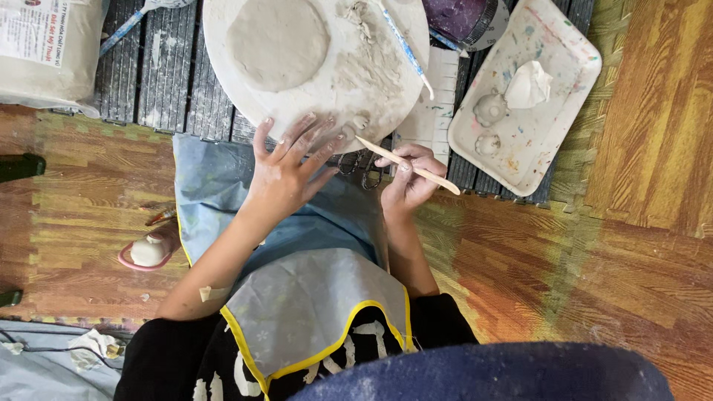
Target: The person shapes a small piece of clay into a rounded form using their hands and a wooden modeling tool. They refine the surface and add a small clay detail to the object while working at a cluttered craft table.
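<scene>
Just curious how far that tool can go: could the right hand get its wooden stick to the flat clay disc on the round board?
Probably yes. The right hand holds the wooden stick at the round board edge; nothing blocks the clay disc.

Round board (223, 44): on the slatted counter (156, 74), clay disc (277, 42) lying on it.
Tray (553, 52): right of the board, clay lumps (527, 85) in it.
Bag (44, 52): left of the board.
Scissors (362, 165): at the board's near edge, between both hands.
</scene>
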